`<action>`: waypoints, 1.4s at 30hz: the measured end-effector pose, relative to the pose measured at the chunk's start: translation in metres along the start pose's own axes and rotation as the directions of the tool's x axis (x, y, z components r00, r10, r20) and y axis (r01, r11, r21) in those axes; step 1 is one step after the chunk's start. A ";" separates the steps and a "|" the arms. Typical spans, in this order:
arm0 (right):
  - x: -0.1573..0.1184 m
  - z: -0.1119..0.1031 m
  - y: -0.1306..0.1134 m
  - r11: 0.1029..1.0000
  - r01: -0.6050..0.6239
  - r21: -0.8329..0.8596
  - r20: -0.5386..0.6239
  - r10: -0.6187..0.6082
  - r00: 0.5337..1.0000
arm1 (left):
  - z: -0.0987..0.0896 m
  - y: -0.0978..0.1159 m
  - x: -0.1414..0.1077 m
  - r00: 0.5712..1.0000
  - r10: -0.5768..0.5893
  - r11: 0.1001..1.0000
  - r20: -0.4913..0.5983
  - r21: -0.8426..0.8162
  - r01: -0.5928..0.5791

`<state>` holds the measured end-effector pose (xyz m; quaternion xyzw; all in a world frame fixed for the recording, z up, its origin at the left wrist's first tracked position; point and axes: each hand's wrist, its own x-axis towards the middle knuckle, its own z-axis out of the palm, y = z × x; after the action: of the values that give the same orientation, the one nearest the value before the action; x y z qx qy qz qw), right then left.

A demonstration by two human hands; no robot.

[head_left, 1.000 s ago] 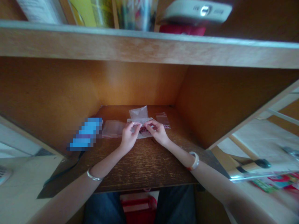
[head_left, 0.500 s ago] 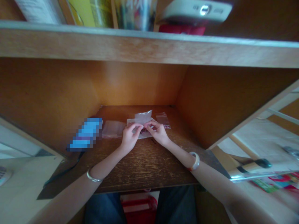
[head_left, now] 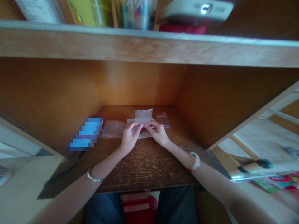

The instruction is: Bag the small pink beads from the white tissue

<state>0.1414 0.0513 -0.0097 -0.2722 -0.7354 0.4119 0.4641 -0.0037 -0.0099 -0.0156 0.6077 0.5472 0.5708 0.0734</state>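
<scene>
Between the fingertips of both hands is a small clear plastic bag (head_left: 143, 115), which stands up above them. My left hand (head_left: 131, 136) pinches its near edge from the left, and my right hand (head_left: 158, 133) pinches it from the right, fingertips almost touching. Beneath my hands lies a whitish sheet or larger bag (head_left: 130, 120) with small dark red pieces (head_left: 143, 132) on it. To the right rests another small bag (head_left: 163, 120) with dark reddish bits along its near end. Left of my left hand lies a stack of clear bags (head_left: 113, 129).
A phone with a pixelated screen (head_left: 86, 133) leans at the left, its cable running to the desk's front left. Wooden side walls enclose the brown desk (head_left: 144, 168). A shelf edge (head_left: 149, 48) crosses above, with containers on it.
The small bag between my fingertips has tilted more upright and faces me more flatly. Both hands have stayed in nearly the same place.
</scene>
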 end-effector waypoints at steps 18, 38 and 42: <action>-0.002 0.002 -0.008 0.985 -0.075 0.156 0.093 0.061 0.994 | -0.001 0.006 0.003 0.996 -0.086 0.987 0.037 -0.133 0.090; -0.004 0.000 -0.011 0.975 -0.082 0.207 0.091 0.064 0.994 | 0.002 0.005 -0.002 0.988 -0.112 0.978 0.106 -0.166 0.129; -0.003 -0.001 -0.012 0.984 -0.067 0.168 0.073 0.055 0.996 | 0.002 0.007 -0.003 0.987 -0.095 0.978 0.127 -0.173 0.116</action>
<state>0.1439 0.0434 -0.0008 -0.2397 -0.7043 0.4964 0.4474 0.0023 -0.0137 -0.0130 0.6013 0.5195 0.5764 0.1905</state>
